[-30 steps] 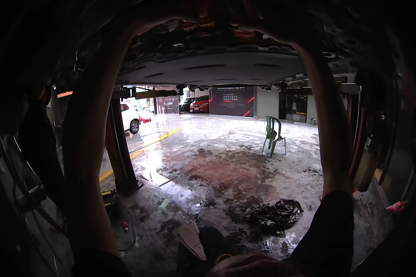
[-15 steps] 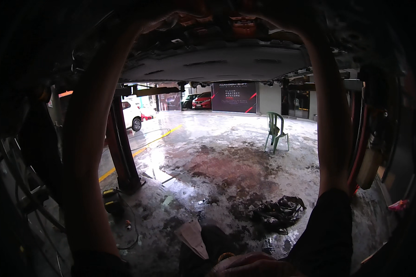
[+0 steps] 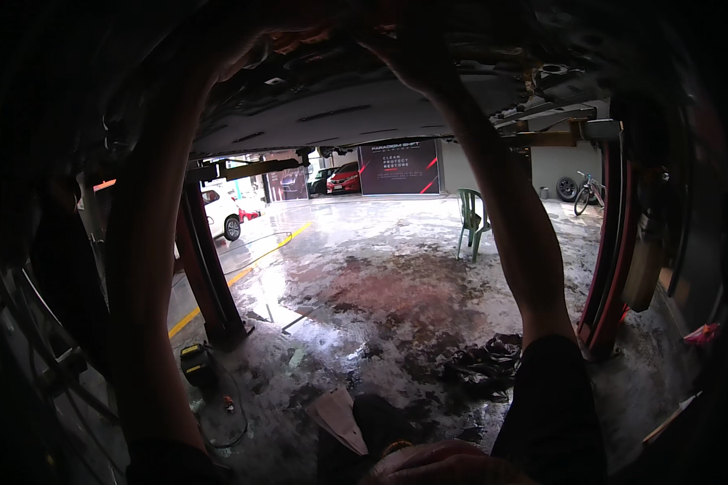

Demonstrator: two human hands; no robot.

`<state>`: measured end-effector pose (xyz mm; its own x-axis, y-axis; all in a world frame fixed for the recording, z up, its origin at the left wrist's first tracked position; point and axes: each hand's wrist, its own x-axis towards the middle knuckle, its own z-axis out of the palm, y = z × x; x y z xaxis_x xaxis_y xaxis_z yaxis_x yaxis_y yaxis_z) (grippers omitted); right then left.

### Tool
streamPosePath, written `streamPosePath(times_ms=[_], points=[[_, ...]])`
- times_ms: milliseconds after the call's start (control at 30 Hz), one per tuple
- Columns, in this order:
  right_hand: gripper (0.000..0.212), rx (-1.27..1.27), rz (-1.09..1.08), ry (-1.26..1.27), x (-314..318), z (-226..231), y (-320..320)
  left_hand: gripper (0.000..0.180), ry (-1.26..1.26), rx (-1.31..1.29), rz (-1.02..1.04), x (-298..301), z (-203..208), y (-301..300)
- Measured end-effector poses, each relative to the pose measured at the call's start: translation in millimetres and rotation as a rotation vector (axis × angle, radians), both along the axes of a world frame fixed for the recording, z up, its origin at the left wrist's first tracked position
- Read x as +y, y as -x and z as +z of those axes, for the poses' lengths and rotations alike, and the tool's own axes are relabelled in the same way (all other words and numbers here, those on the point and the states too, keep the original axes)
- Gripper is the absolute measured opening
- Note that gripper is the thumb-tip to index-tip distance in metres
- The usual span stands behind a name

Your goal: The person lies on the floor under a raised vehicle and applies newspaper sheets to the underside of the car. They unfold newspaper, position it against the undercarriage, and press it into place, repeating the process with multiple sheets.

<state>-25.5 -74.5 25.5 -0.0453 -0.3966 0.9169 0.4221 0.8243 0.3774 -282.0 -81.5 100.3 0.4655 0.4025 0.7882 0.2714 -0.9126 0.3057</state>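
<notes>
Both my arms reach up to the dark underside of a raised car (image 3: 332,123). My left hand (image 3: 233,63) is up among the shadowed parts at the upper left, its fingers mostly lost in the dark. Toward the upper middle, my right hand (image 3: 392,58) is raised against the underside, close to the left one. Darkness hides its fingertips and anything they may hold. A flat grey panel of the underbody spans the space behind my hands.
Red lift posts (image 3: 210,267) stand left and right (image 3: 611,250). On the wet, stained floor lie a crumpled black plastic sheet (image 3: 485,364) and a black-and-yellow case (image 3: 196,365) with a cable. Farther off are a green chair (image 3: 469,220), parked cars and a bicycle (image 3: 590,194).
My right hand and forearm have swung left and inward, toward my left hand. The right lift post and the bicycle now show past that arm. My left arm has shifted slightly left.
</notes>
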Motion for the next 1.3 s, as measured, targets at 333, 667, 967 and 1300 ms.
streamPosePath(times_ms=[333,667,967,1300], points=[[0.075,0.305,-0.25,-0.238,75,-45,10,0.029,-0.091,-0.082,-0.139,18,-8,-29],[0.044,0.279,-0.07,-0.359,20,-29,-48,0.036,-0.138,-0.131,-0.109,15,-18,-19],[0.038,0.321,-0.209,-0.36,19,-31,-37,0.042,-0.244,-0.12,-0.133,5,-21,-27],[0.025,0.345,-0.216,-0.242,3,-39,-85,0.045,-0.906,-0.026,0.494,-9,-63,-5]])
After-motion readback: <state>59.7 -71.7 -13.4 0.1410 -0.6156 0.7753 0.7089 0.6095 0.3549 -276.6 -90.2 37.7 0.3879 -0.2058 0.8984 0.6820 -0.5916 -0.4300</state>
